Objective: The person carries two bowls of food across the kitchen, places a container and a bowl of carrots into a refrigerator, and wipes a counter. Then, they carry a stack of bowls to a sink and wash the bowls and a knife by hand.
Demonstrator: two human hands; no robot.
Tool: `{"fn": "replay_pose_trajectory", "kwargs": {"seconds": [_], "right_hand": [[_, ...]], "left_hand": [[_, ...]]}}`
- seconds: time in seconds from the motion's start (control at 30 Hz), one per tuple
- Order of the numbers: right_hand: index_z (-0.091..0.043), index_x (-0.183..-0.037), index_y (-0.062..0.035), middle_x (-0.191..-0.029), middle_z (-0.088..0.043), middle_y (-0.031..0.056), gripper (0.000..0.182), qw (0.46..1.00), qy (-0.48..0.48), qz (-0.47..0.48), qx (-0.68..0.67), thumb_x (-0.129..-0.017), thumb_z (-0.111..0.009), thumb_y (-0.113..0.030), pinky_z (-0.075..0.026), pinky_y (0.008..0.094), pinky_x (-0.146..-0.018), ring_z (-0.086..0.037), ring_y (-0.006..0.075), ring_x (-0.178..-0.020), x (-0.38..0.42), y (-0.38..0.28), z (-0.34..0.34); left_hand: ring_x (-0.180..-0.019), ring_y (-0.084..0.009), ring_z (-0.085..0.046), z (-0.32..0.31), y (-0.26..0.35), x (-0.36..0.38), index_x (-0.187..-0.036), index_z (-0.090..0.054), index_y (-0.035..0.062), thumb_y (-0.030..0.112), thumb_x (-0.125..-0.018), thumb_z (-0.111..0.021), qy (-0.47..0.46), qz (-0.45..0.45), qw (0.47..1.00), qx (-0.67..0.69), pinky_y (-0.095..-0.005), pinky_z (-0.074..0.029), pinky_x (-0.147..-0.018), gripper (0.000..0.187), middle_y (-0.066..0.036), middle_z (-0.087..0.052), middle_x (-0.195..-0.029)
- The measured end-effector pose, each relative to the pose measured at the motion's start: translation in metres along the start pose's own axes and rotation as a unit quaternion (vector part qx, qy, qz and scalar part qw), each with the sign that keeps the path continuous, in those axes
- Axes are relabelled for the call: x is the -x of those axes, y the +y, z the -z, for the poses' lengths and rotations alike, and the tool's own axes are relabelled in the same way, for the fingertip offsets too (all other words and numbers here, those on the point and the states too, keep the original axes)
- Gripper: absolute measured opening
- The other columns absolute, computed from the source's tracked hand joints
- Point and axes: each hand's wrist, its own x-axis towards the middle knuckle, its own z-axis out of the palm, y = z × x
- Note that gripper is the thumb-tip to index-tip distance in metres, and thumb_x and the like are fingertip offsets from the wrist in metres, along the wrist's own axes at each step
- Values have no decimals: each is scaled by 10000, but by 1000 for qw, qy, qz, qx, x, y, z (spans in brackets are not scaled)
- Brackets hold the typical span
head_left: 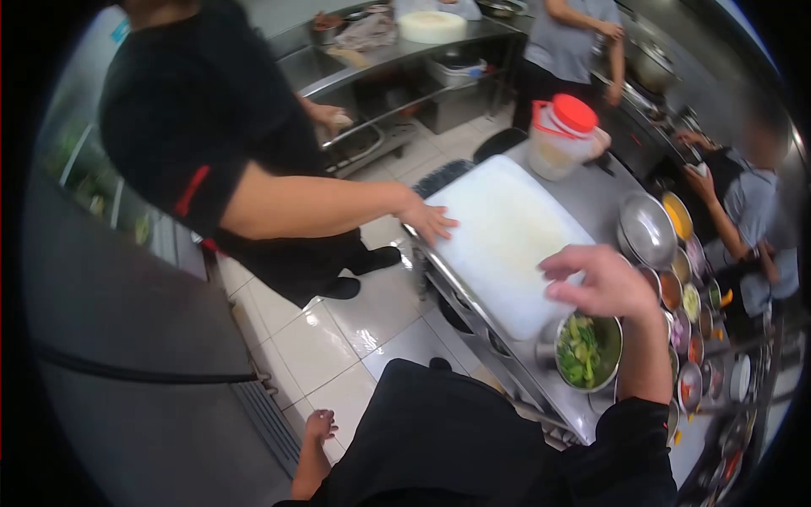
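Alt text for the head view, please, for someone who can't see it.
The wearer's right hand, apparently empty, hovers over a white cutting board near a bowl of green vegetables; the left hand hangs low. Opposite, a co-worker's hand rests on the board's edge.

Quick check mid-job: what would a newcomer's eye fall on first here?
Probably the white board in the middle, with a co-worker's hand at its left edge and the wearer's right hand raised over its right edge. Next, perhaps, the bright red lid on the jar beyond the board, then the greens in a metal bowl below that right hand.
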Motion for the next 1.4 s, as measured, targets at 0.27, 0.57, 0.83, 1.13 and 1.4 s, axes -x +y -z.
{"fn": "replay_pose_trajectory", "kwargs": {"seconds": [0.27,0.57,0.83,1.13,1.4], "right_hand": [[-450,-1356,51,-1223,-562,274,680,955,-232,183,17,-946,-563,-480,-452,428,-975,-567,416,-1121,-154,-93,-177],[-485,-1343,36,-1310,-522,245,644,934,-247,259,13,-918,-630,-425,-519,376,-882,-621,337,-1034,-311,-204,-339],[-542,-1304,-6,-1256,-575,234,569,962,-210,159,69,-903,-638,-397,-456,414,-981,-561,380,-1158,-396,-279,-381],[-594,-1240,4,-1226,-606,217,519,990,-91,111,2,-874,-685,-352,-465,420,-975,-572,378,-1145,-512,-290,-412],[-635,-1185,6,-1192,-621,235,508,999,-38,-7,-22,-854,-703,-373,-480,406,-944,-614,359,-1064,-709,-263,-449]], "left_hand": [[-780,-243,-674,42,6,-25,-1209,-531,48,302,-904,-589,37,33,994,101,-413,-540,-638,402,-91,-626,-939],[-754,-250,-668,162,-98,-79,-1113,-572,30,274,-932,-555,23,144,968,206,-420,-532,-656,304,-82,-616,-901],[-650,-255,-645,345,-13,-147,-962,-576,-26,269,-903,-574,43,32,998,32,-404,-476,-472,301,-152,-634,-815],[-812,-242,-694,455,229,-223,-1242,-573,-22,325,-904,-615,100,-182,978,23,-361,-541,-740,486,-180,-677,-1083],[-742,-223,-667,533,214,-301,-1133,-616,-6,364,-894,-612,63,-9,997,-40,-369,-528,-614,441,-133,-669,-933]]}}
